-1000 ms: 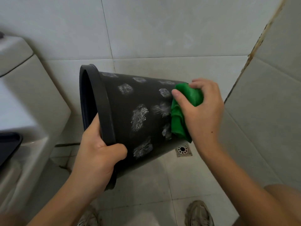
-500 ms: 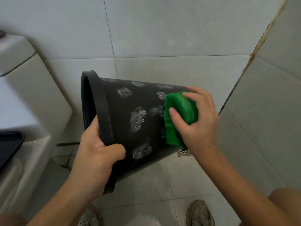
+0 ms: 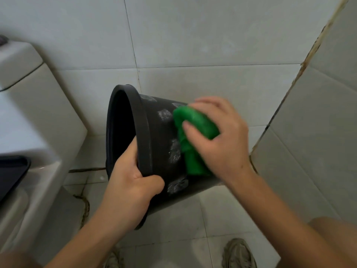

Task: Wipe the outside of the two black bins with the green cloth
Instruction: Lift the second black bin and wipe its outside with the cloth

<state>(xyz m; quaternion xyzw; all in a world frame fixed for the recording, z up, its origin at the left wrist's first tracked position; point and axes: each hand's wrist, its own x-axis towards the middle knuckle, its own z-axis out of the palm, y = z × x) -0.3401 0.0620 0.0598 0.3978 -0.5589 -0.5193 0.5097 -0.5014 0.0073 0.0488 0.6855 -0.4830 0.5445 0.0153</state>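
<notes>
A black bin [image 3: 158, 144] is held tipped on its side in the air, its mouth facing left. White smudges dot its outer wall. My left hand [image 3: 133, 188] grips the rim at the lower front, thumb outside and fingers inside. My right hand [image 3: 220, 136] holds a bunched green cloth [image 3: 195, 140] and presses it against the bin's side, near the middle of the wall. The bin's base is hidden behind my right hand. Only one bin is in view.
A white toilet [image 3: 29, 117] with its cistern stands at the left, with a black seat edge [image 3: 11, 173] at the far left. Tiled walls close in behind and at the right. My shoes [image 3: 238, 254] stand on the tiled floor below.
My right hand has slid the green cloth leftward along the bin wall, from near the base toward the rim. The bin's mouth has turned more toward me; the floor drain is now hidden.
</notes>
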